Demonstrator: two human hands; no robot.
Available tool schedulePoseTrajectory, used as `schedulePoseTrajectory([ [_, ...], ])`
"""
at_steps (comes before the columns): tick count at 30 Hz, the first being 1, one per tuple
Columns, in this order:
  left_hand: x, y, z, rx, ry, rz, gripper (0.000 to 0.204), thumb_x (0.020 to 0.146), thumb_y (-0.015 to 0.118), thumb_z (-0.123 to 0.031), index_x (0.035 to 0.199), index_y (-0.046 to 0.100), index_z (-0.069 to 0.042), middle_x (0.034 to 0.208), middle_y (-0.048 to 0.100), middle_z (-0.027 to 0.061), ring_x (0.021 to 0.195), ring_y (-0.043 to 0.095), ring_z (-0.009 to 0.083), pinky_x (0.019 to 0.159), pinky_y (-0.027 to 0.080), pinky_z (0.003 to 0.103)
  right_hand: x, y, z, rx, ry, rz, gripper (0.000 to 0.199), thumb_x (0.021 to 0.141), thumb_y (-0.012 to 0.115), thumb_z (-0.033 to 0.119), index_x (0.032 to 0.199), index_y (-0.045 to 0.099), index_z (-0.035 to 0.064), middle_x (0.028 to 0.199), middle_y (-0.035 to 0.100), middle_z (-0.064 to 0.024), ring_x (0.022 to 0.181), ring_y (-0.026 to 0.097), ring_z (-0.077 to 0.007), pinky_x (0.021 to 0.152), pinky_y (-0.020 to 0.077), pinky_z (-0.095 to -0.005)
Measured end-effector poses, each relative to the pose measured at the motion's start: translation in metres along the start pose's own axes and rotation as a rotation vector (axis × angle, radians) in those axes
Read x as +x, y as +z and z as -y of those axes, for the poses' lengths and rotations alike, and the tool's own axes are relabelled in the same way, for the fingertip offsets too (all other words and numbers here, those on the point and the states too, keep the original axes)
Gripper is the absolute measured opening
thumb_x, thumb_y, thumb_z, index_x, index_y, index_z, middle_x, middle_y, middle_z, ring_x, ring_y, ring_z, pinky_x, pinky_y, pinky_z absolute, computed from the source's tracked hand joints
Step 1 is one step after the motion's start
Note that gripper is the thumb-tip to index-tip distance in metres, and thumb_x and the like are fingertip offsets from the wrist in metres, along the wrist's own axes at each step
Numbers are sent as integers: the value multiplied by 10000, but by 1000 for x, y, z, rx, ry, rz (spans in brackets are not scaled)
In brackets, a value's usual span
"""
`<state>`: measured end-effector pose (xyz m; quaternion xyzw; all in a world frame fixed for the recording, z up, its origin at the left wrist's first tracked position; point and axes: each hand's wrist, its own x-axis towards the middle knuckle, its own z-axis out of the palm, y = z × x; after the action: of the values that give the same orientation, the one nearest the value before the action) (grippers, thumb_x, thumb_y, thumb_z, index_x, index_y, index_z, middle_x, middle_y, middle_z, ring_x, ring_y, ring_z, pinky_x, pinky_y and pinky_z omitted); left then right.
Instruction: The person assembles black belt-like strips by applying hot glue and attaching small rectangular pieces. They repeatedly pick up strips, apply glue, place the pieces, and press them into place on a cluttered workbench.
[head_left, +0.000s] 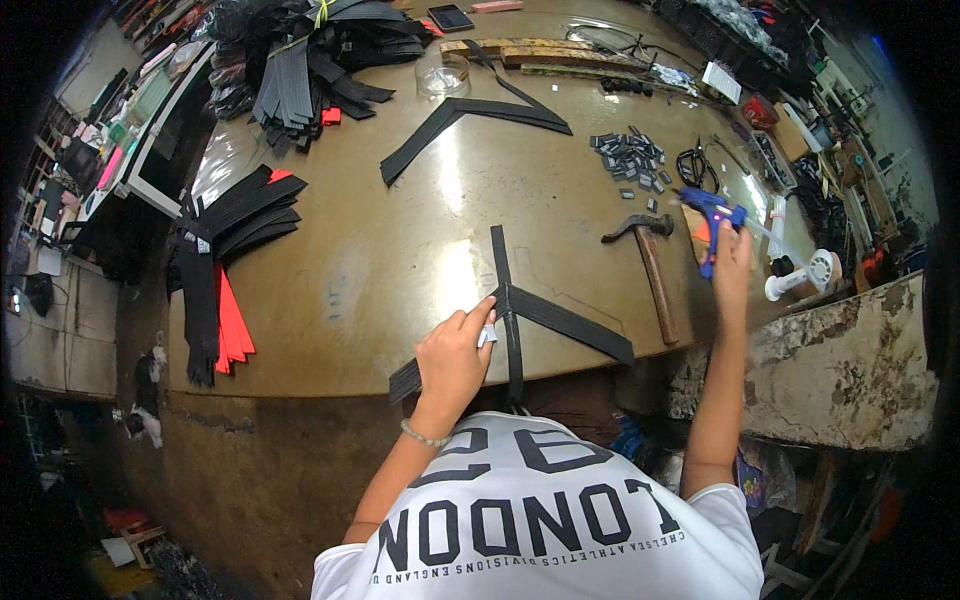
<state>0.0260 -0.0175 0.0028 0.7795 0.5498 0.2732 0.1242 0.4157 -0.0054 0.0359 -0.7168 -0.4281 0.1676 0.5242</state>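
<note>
I am standing at a big brown table [400,250]. Far up on the table a small dark flat screen thing [450,17] is lying beside a pink flat bar [497,6]. To the right of them a white paper pad [721,82] is sitting at the edge.

A heap of black strips [300,60] is piling up at the back left. More black strips [225,235] are lying on the left, with red strips [232,325] poking out under them. A black V shape [470,120] is lying in the middle. Little grey metal bits [630,160] are scattered near a hammer [652,265].

My left hand [455,360] is pressing down on the crossed black straps [520,310] at the near edge of the table. Its fingers are pinching a small white bit [487,335] against the straps. The straps are flat, dark and meeting in the middle.

My right hand [733,262] is closing around a blue glue gun [712,222], holding it over the right side of the table, near the hammer.
</note>
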Motion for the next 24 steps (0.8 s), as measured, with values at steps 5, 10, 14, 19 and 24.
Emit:
schedulePoseTrajectory([
  [5, 12, 3, 9, 2, 41, -13, 284, 846, 697, -199, 1129, 698, -214, 699, 571, 93, 650, 614, 299, 562, 464, 416, -47, 63, 64, 312, 88, 630, 406, 1004, 557, 362, 1270, 451, 75, 899, 640, -43, 623, 546, -80, 576, 469, -232],
  [10, 17, 2, 15, -62, 23, 30, 298, 835, 706, -196, 1131, 699, -229, 717, 599, 85, 667, 623, 291, 571, 467, 408, -66, 99, 83, -155, -357, 641, 602, 906, 688, 362, 1289, 434, -25, 992, 675, -201, 841, 691, -321, 744, 534, -398],
  [14, 16, 3, 15, -66, 19, 7, 279, 845, 703, -201, 1122, 708, -228, 706, 598, 83, 655, 616, 286, 565, 461, 403, -62, 105, 85, -282, -264, 730, 655, 903, 655, 444, 1289, 435, -36, 941, 667, -289, 878, 666, -444, 759, 525, -457],
  [19, 16, 5, 15, -63, 30, -20, 233, 872, 690, -216, 1104, 719, -226, 685, 582, 84, 630, 602, 285, 550, 450, 396, -66, 102, 83, -310, -306, 731, 626, 904, 654, 428, 1276, 454, -33, 896, 670, -277, 822, 671, -440, 719, 524, -460],
  [24, 16, 6, 15, -41, 22, -14, 221, 878, 688, -223, 1095, 724, -222, 683, 583, 86, 629, 601, 286, 549, 449, 397, -83, 92, 88, -251, -284, 801, 583, 906, 657, 395, 1263, 462, -22, 830, 662, -266, 774, 659, -452, 682, 512, -477],
])
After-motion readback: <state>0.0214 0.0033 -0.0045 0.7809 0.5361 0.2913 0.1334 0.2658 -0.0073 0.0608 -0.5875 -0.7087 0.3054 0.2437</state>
